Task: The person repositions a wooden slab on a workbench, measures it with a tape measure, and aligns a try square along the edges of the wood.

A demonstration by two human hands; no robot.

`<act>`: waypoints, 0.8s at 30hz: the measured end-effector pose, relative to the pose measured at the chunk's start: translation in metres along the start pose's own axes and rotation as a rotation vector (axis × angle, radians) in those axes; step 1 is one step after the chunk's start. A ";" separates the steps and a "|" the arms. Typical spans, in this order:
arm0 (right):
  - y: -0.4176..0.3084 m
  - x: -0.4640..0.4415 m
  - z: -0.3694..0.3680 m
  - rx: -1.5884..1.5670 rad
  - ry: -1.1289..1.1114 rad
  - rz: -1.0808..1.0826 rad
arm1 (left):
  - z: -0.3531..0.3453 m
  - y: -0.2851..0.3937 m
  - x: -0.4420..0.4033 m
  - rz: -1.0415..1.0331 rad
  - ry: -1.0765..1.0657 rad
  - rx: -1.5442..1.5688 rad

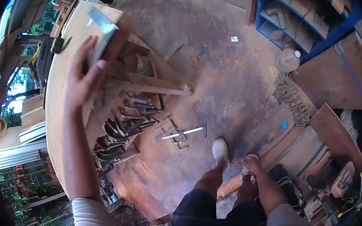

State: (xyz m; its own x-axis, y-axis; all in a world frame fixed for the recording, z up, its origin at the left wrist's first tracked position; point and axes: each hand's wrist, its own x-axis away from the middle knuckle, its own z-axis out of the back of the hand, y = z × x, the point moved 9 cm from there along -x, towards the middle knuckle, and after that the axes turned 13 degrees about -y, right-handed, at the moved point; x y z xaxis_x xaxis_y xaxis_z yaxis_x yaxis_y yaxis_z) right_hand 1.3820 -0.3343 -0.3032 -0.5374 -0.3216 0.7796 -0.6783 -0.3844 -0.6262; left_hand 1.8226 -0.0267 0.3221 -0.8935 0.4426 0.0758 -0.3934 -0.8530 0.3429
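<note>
My left hand (84,79) reaches out over the pale wooden workbench top (64,112). Its fingers are stretched and its thumb stands apart, holding nothing I can see. Just beyond the fingertips, a shiny metal angle piece (103,22) lies at the bench corner; whether I touch it I cannot tell. My right hand (251,164) hangs low, and in this view it overlaps my right shoe. Its fingers are too small and hidden to read.
Clamps (119,130) hang under the bench; a bar clamp (183,133) lies on the floor. To the right are a blue shelf (315,48), a clear jug (288,60), a coiled hose (293,101) and wooden boards (338,76). A DeWalt tool (44,56) sits at the bench's left edge.
</note>
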 end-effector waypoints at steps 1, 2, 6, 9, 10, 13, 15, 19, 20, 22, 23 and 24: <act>0.010 0.016 0.012 0.043 0.049 -0.024 | -0.001 0.001 0.001 0.023 -0.009 -0.013; 0.057 0.016 0.010 -0.285 0.005 -0.026 | 0.000 -0.002 0.000 0.004 0.009 0.005; 0.154 0.050 0.042 -0.351 0.090 -0.143 | -0.006 -0.007 0.000 0.042 0.005 0.083; 0.160 0.061 0.073 -0.412 0.163 -0.105 | -0.005 -0.006 0.002 0.038 0.053 0.076; 0.161 0.055 0.073 -0.453 0.160 -0.069 | -0.003 -0.009 0.003 0.061 0.054 0.057; 0.170 0.006 0.097 0.314 0.474 0.452 | 0.004 -0.027 0.010 0.092 0.078 -0.079; 0.354 0.059 0.059 -0.146 0.294 -0.188 | -0.019 -0.056 -0.020 0.050 -0.054 -0.386; 0.268 0.067 0.113 0.185 0.469 -0.040 | 0.032 -0.106 -0.004 -0.018 -0.096 -1.107; 0.272 0.063 0.105 0.188 0.245 -0.038 | 0.027 -0.083 0.005 0.242 0.028 -0.640; 0.296 0.049 0.092 0.392 0.249 0.138 | 0.003 -0.033 0.013 0.116 0.247 0.027; 0.309 0.055 0.097 0.002 0.299 0.001 | -0.004 -0.006 0.015 0.091 0.294 -0.018; 0.310 0.053 0.096 -0.119 0.268 -0.060 | -0.008 0.004 0.014 0.070 0.297 -0.022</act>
State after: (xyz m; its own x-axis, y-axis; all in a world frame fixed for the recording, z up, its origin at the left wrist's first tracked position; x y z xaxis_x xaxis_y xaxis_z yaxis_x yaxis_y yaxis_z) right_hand 1.1915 -0.5535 -0.4566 -0.5968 -0.0554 0.8004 -0.7584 -0.2866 -0.5853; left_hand 1.8067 -0.0257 0.3174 -0.9417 0.2845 -0.1799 -0.3299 -0.8859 0.3261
